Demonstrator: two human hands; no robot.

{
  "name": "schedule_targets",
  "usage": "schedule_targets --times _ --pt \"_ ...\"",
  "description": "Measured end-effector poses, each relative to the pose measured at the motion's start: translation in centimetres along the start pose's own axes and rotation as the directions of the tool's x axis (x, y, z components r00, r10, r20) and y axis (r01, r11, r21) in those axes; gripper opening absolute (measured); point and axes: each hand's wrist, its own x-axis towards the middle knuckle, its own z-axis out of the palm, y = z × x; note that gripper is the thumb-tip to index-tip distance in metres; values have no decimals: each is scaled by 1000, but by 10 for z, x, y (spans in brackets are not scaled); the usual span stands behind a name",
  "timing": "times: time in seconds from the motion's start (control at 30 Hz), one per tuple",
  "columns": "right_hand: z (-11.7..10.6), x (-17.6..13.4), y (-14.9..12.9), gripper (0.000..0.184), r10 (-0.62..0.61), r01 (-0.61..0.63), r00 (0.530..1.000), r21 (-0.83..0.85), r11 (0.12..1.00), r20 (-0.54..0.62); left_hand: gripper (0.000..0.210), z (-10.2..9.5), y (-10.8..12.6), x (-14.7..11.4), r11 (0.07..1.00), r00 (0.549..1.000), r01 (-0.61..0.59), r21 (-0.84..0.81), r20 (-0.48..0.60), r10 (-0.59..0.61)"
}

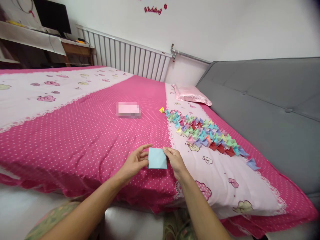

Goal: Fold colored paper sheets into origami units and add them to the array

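A light blue square of paper (157,158) is held up above the near edge of the bed. My right hand (176,163) pinches it at its upper right edge, thumb in front. At the paper's left edge, my left hand (136,161) has its fingers apart, the index finger reaching to the top corner and the thumb lower down; whether they touch the paper is hard to see. To the right, many small folded paper boats (200,131) in several colours stand in rows on the bedspread. A yellow one (162,109) and a blue-violet one (253,164) sit at the ends.
A blurred pink pack (128,110) lies on the pink dotted bedspread (100,133). Further back are a pink pillow (192,94), a grey padded headboard (265,90) and a white radiator (125,50). A monitor (53,18) stands on a desk at the far left.
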Motion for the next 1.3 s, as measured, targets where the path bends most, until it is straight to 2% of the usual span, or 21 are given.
schedule_targets --times 0.2,0.27,0.43,0.53,0.6,0.7,0.8,0.9,1.13,1.3 --pt "3 0 2 45 123 -123 992 33 992 4 36 -4 -7 4 991 1000 12 131 -23 -9" --pt "4 -1 0 46 135 -136 990 26 990 26 32 -5 -9 5 978 998 -14 207 -59 26" --pt "8 -6 -5 50 149 -167 972 85 982 179 16 -10 -15 5 930 985 -79 360 -112 127" --pt "10 -8 -7 59 168 -212 952 157 964 254 16 -13 -18 6 921 967 -57 385 -209 147" --pt "12 -9 -8 55 128 -176 955 163 971 268 19 -12 -17 8 944 954 -26 328 -273 121" --pt "14 -9 -6 45 45 -68 976 105 992 211 28 -9 -13 8 987 949 18 158 -315 33" --pt "14 -8 -2 49 30 -41 992 89 995 122 31 -7 -8 7 999 960 21 -40 -279 -32" --pt "12 -5 0 47 31 -44 995 147 988 94 25 -7 -6 6 982 964 34 -184 -255 -81" --pt "6 -2 -4 47 -8 4 1000 170 985 24 17 -10 -1 8 920 920 103 -378 -316 -232" --pt "2 -3 -7 45 -45 42 999 158 986 15 13 -10 2 6 903 930 101 -417 -284 -235"
